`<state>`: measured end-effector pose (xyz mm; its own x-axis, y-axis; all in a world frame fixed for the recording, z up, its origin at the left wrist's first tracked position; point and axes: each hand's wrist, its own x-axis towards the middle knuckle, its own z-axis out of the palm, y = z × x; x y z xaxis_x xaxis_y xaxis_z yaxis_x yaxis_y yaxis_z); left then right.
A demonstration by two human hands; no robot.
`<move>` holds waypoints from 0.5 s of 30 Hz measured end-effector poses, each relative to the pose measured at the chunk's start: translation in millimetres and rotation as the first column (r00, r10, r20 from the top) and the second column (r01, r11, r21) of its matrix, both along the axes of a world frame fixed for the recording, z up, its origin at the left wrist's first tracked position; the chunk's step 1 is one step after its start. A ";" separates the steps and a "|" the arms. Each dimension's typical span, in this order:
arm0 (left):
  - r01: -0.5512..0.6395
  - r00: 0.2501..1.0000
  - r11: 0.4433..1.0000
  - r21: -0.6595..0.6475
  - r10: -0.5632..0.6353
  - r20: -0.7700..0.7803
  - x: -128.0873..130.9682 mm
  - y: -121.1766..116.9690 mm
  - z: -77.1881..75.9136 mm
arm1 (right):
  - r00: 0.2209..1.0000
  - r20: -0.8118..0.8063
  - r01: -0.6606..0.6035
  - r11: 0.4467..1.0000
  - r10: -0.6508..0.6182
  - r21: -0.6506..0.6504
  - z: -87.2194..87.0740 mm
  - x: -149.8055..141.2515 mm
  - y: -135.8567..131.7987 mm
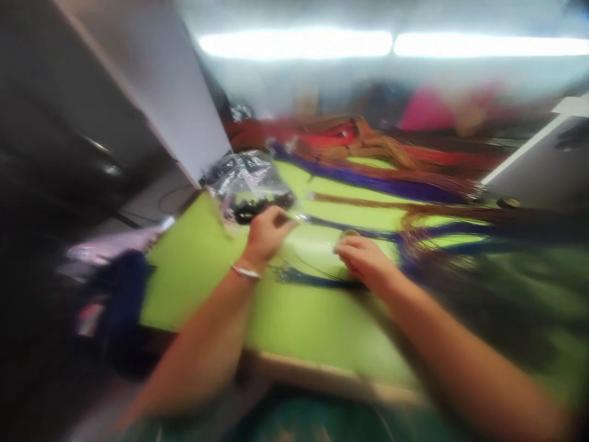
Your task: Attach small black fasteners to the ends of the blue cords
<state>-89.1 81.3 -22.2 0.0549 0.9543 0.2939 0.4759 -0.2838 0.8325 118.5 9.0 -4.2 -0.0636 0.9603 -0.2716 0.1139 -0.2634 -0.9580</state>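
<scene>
My left hand (267, 233) is over the lime-green table (313, 325), thumb and fingers pinched together. Its fingertips are close to the pale end of a dark blue wire bundle (350, 226). To the right, my right hand (365, 258) is also closed in a pinch. What either hand grips is too small and blurred to make out. A thin dark wire (313, 265) curves across the gap between the hands. Below it lies a short blue wire bundle (313, 279), its right end partly hidden by my right hand.
A clear plastic bag (251, 175) with dark parts lies beyond my left hand. Purple wires (363, 178), orange-brown wires (377, 142) and more blue wires stretch across the back and right. A pale panel (156, 73) rises at left. Dark cloth (126, 307) hangs by the left edge.
</scene>
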 end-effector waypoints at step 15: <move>0.669 0.596 0.582 -0.462 -0.047 0.802 36.5 -31.9 7.4 | 0.930 0.355 -0.036 0.940 -0.093 0.339 -0.7 2.4 -1.0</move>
